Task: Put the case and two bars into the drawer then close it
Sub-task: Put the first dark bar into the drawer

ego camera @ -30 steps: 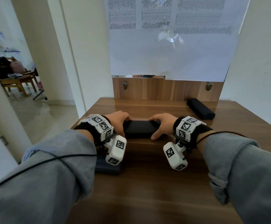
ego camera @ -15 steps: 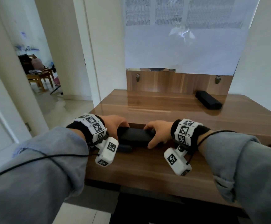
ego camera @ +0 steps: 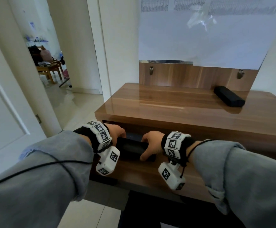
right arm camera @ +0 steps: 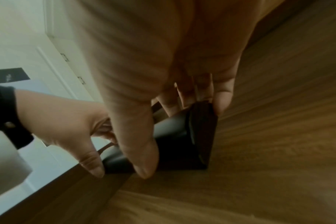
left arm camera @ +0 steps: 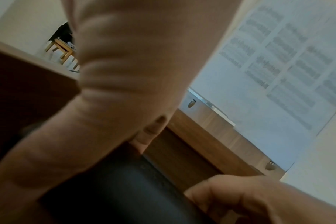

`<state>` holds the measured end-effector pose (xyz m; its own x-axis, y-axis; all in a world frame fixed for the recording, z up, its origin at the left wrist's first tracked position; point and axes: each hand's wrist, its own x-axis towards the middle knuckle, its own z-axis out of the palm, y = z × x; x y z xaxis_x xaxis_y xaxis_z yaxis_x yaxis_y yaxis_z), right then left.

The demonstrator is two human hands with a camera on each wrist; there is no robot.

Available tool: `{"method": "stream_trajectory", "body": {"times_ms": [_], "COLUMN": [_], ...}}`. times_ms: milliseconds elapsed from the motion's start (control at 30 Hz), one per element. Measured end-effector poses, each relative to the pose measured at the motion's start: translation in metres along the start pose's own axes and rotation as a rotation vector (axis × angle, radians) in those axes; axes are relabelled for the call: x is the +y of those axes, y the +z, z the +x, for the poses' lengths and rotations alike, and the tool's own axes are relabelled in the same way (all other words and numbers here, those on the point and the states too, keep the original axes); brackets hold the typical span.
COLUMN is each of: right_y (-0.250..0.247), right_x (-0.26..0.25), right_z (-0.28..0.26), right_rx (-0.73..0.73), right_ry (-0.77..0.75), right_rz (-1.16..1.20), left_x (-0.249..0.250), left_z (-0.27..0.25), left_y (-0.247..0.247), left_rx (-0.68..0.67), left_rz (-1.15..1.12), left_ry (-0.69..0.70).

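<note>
I hold a black bar [ego camera: 130,148] level between both hands, just below the front edge of the wooden desk top [ego camera: 175,109]. My left hand [ego camera: 117,133] grips its left end and my right hand [ego camera: 150,142] grips its right end, thumb on the near face. It lies in the open drawer [ego camera: 142,176]. The right wrist view shows the bar [right arm camera: 178,136] resting on wood, with its end cap toward the camera. Something dark and flat [ego camera: 132,134] shows behind it; I cannot tell what. A second black bar [ego camera: 229,97] lies on the desk top at the back right.
A wooden back panel [ego camera: 191,76] with two metal pegs rises behind the desk, under a large paper sheet [ego camera: 208,38]. To the left are a white door [ego camera: 5,104] and a doorway to a room with a wooden chair [ego camera: 50,69]. Tiled floor lies below the drawer.
The view has drawn back from the desk. Both hands keep their grip on the bar, which now sits lower, under the desk top's front edge.
</note>
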<state>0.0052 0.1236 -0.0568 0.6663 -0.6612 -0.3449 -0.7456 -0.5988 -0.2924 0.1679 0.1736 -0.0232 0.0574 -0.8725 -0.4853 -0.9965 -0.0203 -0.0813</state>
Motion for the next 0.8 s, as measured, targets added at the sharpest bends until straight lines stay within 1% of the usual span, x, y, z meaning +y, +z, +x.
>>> {"method": "stream_trajectory", "body": {"times_ms": [233,500,667,800], "right_y": [0.011,0.021,0.021,0.020], "right_x": [-0.012,-0.022,-0.020,-0.019], "right_z": [0.022,0.036,0.040,0.037], "right_rx": [-0.008,0.032,0.067,0.081], "right_ry": [-0.017,-0.002,-0.001,-0.001], "right_rz": [-0.047,-0.182,-0.143,-0.115], "left_x": [-0.010,-0.013,-0.012,-0.013], "left_z": [0.013,0.024,0.030,0.033], "left_y": [0.008,0.005,0.004,0.001], "left_rx": [-0.037,-0.042,-0.055,-0.089], "left_rz": [0.055,0.044,0.039,-0.030], "left_ry": [-0.058,-0.057,-0.077,-0.080]}}
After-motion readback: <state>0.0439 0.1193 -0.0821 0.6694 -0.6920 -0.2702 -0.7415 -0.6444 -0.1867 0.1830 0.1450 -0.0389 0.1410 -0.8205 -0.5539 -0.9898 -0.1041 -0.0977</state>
